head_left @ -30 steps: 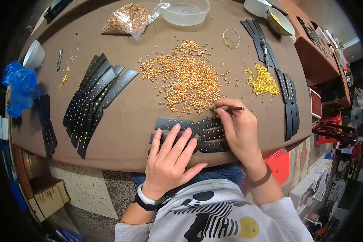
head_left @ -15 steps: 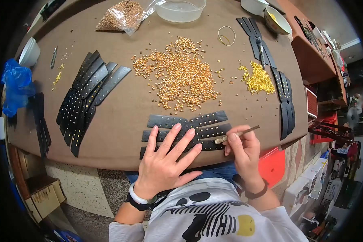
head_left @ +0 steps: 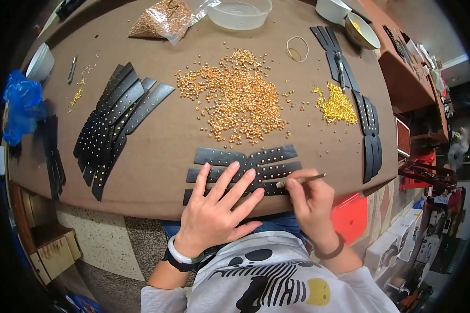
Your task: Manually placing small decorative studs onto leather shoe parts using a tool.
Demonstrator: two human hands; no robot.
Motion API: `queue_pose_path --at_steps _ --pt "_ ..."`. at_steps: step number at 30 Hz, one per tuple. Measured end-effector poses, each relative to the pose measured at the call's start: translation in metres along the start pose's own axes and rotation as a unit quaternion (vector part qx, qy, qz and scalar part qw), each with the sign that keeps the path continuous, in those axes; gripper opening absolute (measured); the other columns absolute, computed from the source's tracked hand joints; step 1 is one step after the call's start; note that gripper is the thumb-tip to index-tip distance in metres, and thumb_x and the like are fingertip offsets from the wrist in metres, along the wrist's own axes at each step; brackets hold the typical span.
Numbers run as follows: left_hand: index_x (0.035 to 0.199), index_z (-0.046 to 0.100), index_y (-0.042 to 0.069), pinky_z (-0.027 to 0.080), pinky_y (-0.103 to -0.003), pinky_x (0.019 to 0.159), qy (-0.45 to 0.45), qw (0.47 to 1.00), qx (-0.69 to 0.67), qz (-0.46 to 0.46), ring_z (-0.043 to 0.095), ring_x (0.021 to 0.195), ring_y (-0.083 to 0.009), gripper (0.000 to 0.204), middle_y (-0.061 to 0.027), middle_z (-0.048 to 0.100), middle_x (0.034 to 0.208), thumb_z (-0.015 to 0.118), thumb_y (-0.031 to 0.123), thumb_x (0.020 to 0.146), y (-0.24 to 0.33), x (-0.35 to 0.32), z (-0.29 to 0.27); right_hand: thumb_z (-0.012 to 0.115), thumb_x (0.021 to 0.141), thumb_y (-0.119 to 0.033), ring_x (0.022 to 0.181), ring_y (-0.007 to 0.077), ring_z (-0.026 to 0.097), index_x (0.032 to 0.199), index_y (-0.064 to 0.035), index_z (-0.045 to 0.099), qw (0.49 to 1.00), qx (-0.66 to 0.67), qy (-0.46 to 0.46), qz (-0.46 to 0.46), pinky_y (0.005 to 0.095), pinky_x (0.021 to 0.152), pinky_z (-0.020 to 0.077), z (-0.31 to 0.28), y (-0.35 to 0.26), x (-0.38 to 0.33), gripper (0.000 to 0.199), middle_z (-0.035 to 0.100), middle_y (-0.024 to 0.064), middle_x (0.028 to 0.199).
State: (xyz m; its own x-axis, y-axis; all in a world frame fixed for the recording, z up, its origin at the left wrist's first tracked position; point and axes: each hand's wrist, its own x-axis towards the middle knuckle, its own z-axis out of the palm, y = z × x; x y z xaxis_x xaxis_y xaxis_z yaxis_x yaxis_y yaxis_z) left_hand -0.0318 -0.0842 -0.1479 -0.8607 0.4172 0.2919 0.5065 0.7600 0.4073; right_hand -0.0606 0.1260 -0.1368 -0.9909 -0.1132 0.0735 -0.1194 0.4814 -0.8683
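My left hand [head_left: 218,208] lies flat with fingers spread on three black leather strips [head_left: 230,156] at the table's near edge. The strips are dotted with small gold studs along their right halves. My right hand [head_left: 310,201] pinches a thin stick tool [head_left: 304,180], its tip resting on the right end of the lowest strip. Just beyond the strips spreads a large pile of gold studs [head_left: 235,96].
A fan of studded black strips [head_left: 115,122] lies at left, more strips [head_left: 368,122] at right beside a small brighter yellow stud pile [head_left: 337,104]. A bag of studs [head_left: 162,18], clear tub [head_left: 239,11], bowls [head_left: 361,30], rubber band [head_left: 296,48] and blue bag [head_left: 20,101] ring the brown table [head_left: 156,161].
My right hand has come back from the stud pile to the near strips with the tool. My left hand has stayed pressed on the strips.
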Motion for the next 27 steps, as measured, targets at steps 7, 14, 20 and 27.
queue_pose_path --at_steps 7,14,20,27 --pt "0.098 0.071 0.014 0.041 -0.05 0.101 0.075 0.997 -0.016 0.021 0.059 0.114 -0.0258 0.037 -0.0042 0.065 0.118 0.076 0.038 0.071 -0.003 -0.006 0.008 0.069 0.077 0.004 0.066 0.0304 0.059 0.089 -0.0012 0.06 0.974 -0.121 -0.022 -0.192 0.0372 0.058 0.0484 0.01 -0.013 0.004 0.016 0.06 0.0125 0.078" --pt "0.104 0.07 0.012 0.042 -0.046 0.101 0.061 0.997 -0.033 0.034 0.058 0.116 -0.0271 0.041 -0.0061 0.064 0.121 0.078 0.031 0.069 -0.004 -0.007 0.004 0.057 0.096 -0.013 0.056 0.0081 0.054 0.094 -0.0021 0.059 0.957 0.23 -0.049 0.173 0.0219 0.052 0.0452 -0.01 -0.002 0.018 0.011 0.063 0.005 0.075" --pt "0.11 0.067 0.01 0.041 -0.046 0.103 0.034 0.998 -0.045 0.037 0.055 0.12 -0.0288 0.045 -0.0085 0.061 0.126 0.077 0.03 0.071 0.001 0.0 0.003 0.052 0.099 -0.018 0.057 0.009 0.054 0.098 -0.0035 0.057 0.833 0.5 0.01 0.235 0.0248 0.053 0.0482 -0.02 0.008 0.032 0.015 0.062 0.0073 0.075" --pt "0.105 0.067 0.007 0.041 -0.047 0.102 0.035 0.995 -0.093 0.027 0.057 0.116 -0.0292 0.041 -0.0099 0.063 0.121 0.078 0.029 0.073 0.004 0.004 -0.006 0.052 0.099 -0.018 0.06 0.0093 0.059 0.101 -0.002 0.059 0.796 0.544 -0.038 0.262 0.0263 0.055 0.0516 -0.022 -0.005 0.02 0.018 0.065 0.0078 0.076"
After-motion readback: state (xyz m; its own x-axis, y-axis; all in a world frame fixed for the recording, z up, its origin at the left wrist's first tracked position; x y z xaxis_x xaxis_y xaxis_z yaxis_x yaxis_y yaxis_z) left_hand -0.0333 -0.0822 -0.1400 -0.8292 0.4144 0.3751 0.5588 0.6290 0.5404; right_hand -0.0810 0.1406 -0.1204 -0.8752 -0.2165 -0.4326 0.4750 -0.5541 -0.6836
